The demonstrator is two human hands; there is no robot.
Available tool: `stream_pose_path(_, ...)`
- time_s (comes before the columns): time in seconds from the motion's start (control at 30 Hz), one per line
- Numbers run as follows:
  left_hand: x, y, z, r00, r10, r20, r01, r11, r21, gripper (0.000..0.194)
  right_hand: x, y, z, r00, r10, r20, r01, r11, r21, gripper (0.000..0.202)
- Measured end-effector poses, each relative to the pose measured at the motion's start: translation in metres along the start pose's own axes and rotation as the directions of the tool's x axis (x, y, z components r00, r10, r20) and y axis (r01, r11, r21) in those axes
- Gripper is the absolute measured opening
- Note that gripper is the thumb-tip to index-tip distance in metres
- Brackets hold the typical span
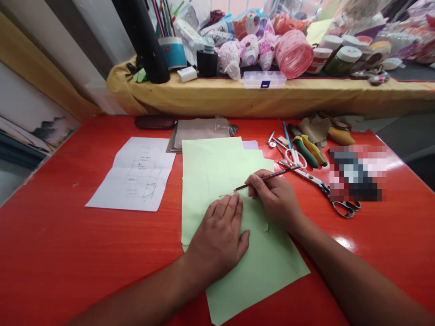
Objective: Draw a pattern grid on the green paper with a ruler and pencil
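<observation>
Pale green paper (244, 280) lies on the red table, with faint pencil lines on its upper part. My left hand (220, 233) rests flat on it, fingers stretched forward and thumb out to the right. A narrow clear strip, perhaps a ruler, shows partly at the fingertips; most of it is hidden. My right hand (273, 194) pinches a dark pencil (267, 178), whose tip points left, just beyond my left fingertips. Left of the green paper, a creased white sheet (136, 176) carries a pencilled drawing with notes.
Right of the paper are scissors (314, 178), yellow-green pliers (309, 149) and a blurred dark object (356, 174). A brown case (154, 122) and grey sheets (200, 131) lie at the back. Jars and bags crowd the yellow-covered ledge (210, 99).
</observation>
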State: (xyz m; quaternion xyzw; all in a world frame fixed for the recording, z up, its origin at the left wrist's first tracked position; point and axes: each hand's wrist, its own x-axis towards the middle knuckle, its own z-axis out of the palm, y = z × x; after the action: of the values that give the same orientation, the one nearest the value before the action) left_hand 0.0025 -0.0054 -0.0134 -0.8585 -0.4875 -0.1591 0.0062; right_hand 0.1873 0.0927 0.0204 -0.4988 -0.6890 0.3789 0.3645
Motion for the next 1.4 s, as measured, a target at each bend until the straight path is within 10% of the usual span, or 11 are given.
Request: stream_pose_path(1.4, 0.000, 0.000, 0.000, 1.000, 0.006, -0.009, -0.006, 1.000, 0.007, 0.059, 0.003, 0.004, -0.029, 0.992, -0.094, -0.085, 0.074, 0.973, -0.218, 0.040)
